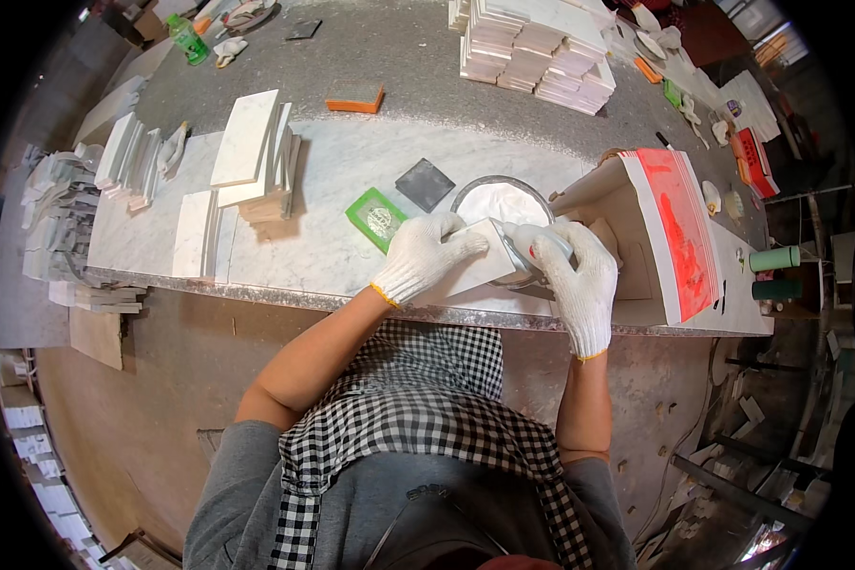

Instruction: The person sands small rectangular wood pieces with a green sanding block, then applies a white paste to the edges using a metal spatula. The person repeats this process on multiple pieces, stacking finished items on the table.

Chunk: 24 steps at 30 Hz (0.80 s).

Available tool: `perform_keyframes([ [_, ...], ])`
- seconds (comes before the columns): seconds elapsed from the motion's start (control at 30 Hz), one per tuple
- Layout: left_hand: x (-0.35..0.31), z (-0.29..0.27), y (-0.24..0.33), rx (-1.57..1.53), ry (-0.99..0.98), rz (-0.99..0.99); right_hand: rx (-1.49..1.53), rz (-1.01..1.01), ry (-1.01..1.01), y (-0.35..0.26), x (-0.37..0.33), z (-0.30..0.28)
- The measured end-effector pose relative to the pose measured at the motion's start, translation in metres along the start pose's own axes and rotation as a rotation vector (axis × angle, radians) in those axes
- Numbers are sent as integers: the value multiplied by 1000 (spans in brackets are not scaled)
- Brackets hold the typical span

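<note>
My left hand [420, 259], in a white knitted glove, is closed on a white marble tile [467, 263] tilted above the table's front edge. My right hand [582, 275], gloved alike, grips a pale grey, rounded, bottle-like thing [540, 237] with a red spot. Its narrower end meets the tile's right edge. Just behind both hands stands a round dark-rimmed bowl [503, 201] with white material inside, partly hidden by them. Left of the bowl lie a dark square pad [426, 183] and a green block [377, 219].
An open cardboard box [627, 249] with a red-and-white flap stands right of my hands. White tiles [247, 152] stand stacked on the left, with more [537, 52] piled at the back. An orange block [354, 96] and a green bottle [188, 40] lie farther off.
</note>
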<state>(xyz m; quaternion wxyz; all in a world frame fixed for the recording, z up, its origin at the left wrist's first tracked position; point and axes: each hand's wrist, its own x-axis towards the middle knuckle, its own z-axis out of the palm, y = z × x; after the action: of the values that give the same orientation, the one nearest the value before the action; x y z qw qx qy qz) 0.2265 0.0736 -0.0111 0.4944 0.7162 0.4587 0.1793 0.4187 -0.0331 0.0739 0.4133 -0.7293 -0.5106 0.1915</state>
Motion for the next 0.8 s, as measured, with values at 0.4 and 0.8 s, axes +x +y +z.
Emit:
perform_keyframes([
  [0.4, 1, 1, -3, -10, 20, 15, 45, 23, -9, 0, -1, -1],
  [0.8, 0, 0, -2, -17, 31, 43, 176, 115, 69, 57, 26, 34],
])
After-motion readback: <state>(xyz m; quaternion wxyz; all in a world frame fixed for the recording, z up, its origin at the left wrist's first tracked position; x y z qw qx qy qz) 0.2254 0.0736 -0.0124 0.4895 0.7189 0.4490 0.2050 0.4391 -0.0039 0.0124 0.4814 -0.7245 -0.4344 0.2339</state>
